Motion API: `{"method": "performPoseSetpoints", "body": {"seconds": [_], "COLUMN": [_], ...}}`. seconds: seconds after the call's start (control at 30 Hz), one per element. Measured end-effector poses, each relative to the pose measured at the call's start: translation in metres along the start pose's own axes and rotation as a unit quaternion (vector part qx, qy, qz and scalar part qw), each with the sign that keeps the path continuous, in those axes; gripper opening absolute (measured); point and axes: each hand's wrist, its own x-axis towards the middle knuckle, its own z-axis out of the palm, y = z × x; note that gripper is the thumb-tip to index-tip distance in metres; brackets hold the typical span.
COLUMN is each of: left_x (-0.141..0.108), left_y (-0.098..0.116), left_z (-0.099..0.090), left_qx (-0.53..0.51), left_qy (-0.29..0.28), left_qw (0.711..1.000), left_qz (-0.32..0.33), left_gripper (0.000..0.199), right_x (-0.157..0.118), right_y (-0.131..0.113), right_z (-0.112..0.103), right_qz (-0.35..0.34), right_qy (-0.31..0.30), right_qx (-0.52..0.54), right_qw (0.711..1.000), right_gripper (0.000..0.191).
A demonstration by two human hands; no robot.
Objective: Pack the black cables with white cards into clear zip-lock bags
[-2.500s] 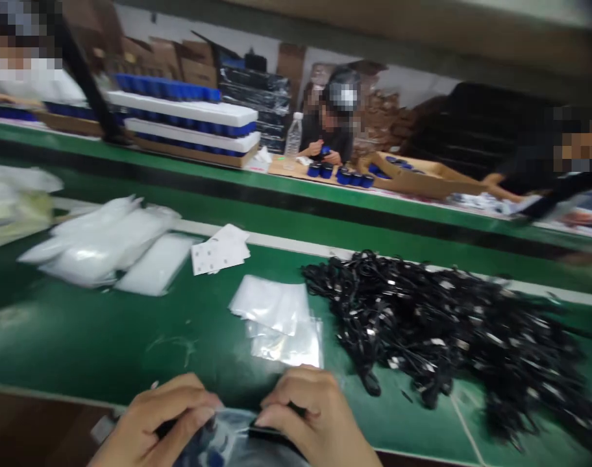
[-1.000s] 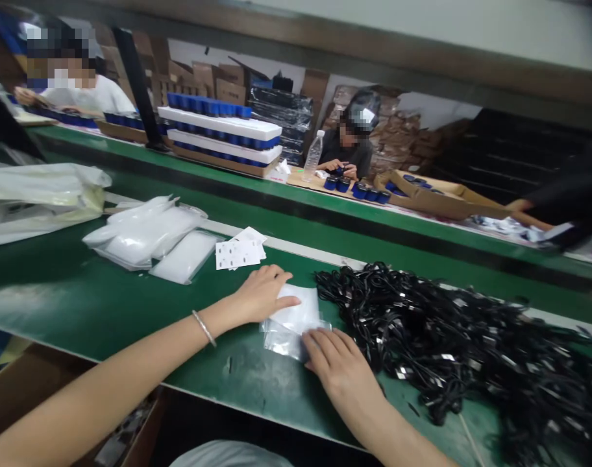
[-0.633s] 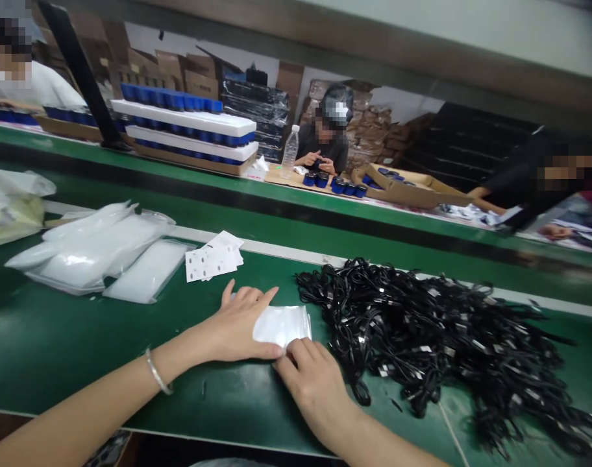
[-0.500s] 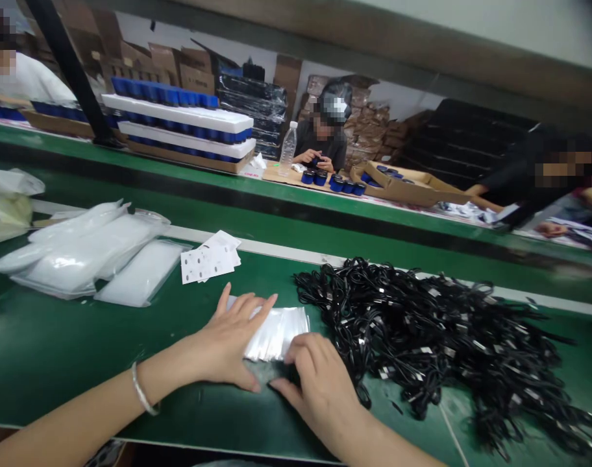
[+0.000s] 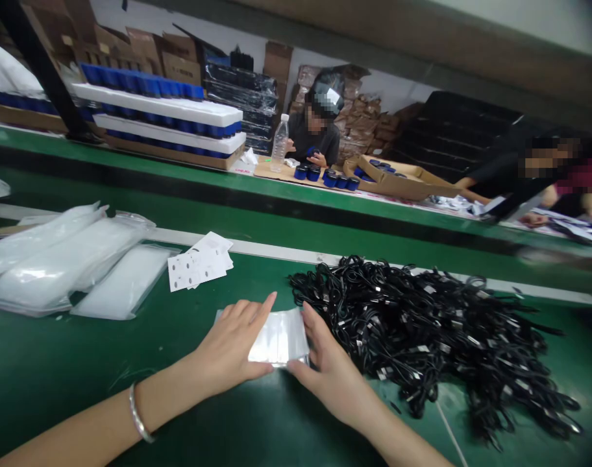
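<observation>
The clear plastic bags lie in a small, roughly squared stack on the green table, just to the left of the heap of black cables, at its near side. They are flat, thin and glossy, with pale glare across their middle and a whitish band toward the right end; the layers do not line up exactly at the near right corner.

The left hand is spread over the left part of the stack, fingers pointing away and thumb set wide of them at the near edge. The right hand is at the end nearest the heap, its thumb by the near corner and its forefinger by the far corner, with a wide gap between them that takes in the bag edges. Whether either hand lifts or pinches any layer, I cannot tell.

A silver bracelet circles the left wrist. White printed cards lie overlapping to the left of the heap, and the bulging, milky plastic packs lie farther left. Beyond the heap, a person in dark clothing sits near an upright clear bottle.
</observation>
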Motion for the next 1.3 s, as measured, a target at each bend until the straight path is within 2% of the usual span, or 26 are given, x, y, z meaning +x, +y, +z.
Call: {"method": "performPoseSetpoints", "body": {"seconds": [0.07, 0.17, 0.23, 0.3, 0.4, 0.53, 0.67, 0.8, 0.93, 0.97, 1.03, 1.13, 1.2, 1.3], "left_x": [0.001, 0.003, 0.003, 0.003, 0.001, -0.002, -0.001, 0.001, -0.006, -0.007, -0.007, 0.001, 0.01, 0.022], "left_y": [-0.001, 0.001, 0.004, 0.005, 0.002, -0.009, -0.019, -0.024, -0.022, -0.023, -0.033, -0.066, -0.09, -0.112], "left_z": [0.0, 0.002, 0.005, 0.008, 0.011, 0.009, 0.002, -0.001, -0.003, -0.006, -0.02, -0.048, -0.061, -0.066], "left_qx": [0.0, 0.004, 0.007, 0.009, 0.025, 0.016, 0.006, 0.017, 0.028, 0.033, 0.051, 0.082, 0.099, 0.111], "left_qy": [0.001, 0.002, 0.002, -0.001, -0.019, -0.01, -0.004, 0.009, 0.004, 0.003, 0.019, 0.095, 0.116, 0.103], "left_qw": [1.0, 1.0, 1.0, 1.0, 0.999, 0.998, 0.992, 0.991, 0.989, 0.99, 0.995, 0.989, 0.976, 0.969], "left_qz": [-0.002, -0.002, 0.002, 0.01, 0.029, 0.068, 0.127, 0.131, 0.143, 0.137, 0.08, -0.08, -0.156, -0.195], "left_gripper": [0.09, 0.088, 0.087, 0.096, 0.112, 0.097, 0.083, 0.075, 0.084, 0.09, 0.095, 0.091, 0.101, 0.097], "right_x": [0.0, 0.0, -0.001, -0.003, -0.006, -0.007, -0.001, 0.004, 0.0, -0.002, -0.006, -0.009, -0.01, -0.009], "right_y": [-0.001, -0.007, -0.011, -0.012, -0.008, 0.001, 0.008, 0.007, 0.003, 0.003, 0.003, 0.003, 0.002, -0.001], "right_z": [0.014, 0.028, 0.025, 0.016, 0.002, 0.001, 0.018, 0.031, 0.028, 0.025, 0.019, 0.013, 0.012, 0.014], "right_qz": [-0.001, -0.035, -0.062, -0.072, -0.062, -0.079, -0.121, -0.173, -0.191, -0.195, -0.205, -0.213, -0.216, -0.216], "right_qy": [0.016, 0.038, 0.053, 0.054, 0.011, -0.029, 0.023, 0.094, 0.106, 0.106, 0.105, 0.095, 0.083, 0.064], "right_qx": [0.039, -0.03, -0.123, -0.201, -0.25, -0.267, -0.276, -0.328, -0.405, -0.412, -0.411, -0.405, -0.408, -0.414], "right_qw": [0.999, 0.998, 0.989, 0.975, 0.966, 0.96, 0.953, 0.924, 0.888, 0.884, 0.882, 0.884, 0.883, 0.882], "right_gripper": [0.076, 0.079, 0.081, 0.082, 0.09, 0.09, 0.077, 0.066, 0.059, 0.059, 0.059, 0.057, 0.057, 0.06]}}
